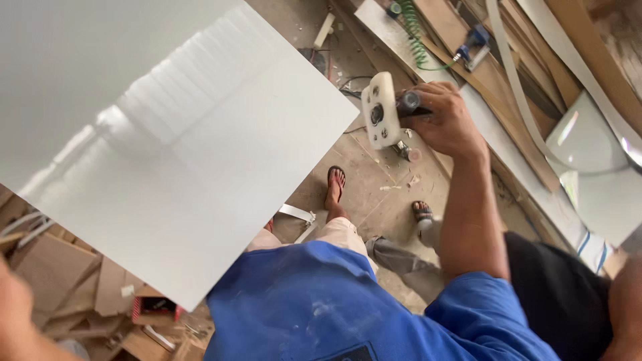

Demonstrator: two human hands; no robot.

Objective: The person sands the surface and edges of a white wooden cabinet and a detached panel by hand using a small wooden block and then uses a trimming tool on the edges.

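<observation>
Above the littered floor (374,180), a small power tool (388,117) with a white base plate is gripped by the right hand (448,120), just beside the corner of a large white panel (187,154). Only a blurred part of the left hand (17,314) is seen at the lower left edge; its grip cannot be told.

White-based trimmer tool (384,113), held aloft

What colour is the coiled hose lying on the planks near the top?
Green, seen in the head view: the coiled hose.
</observation>
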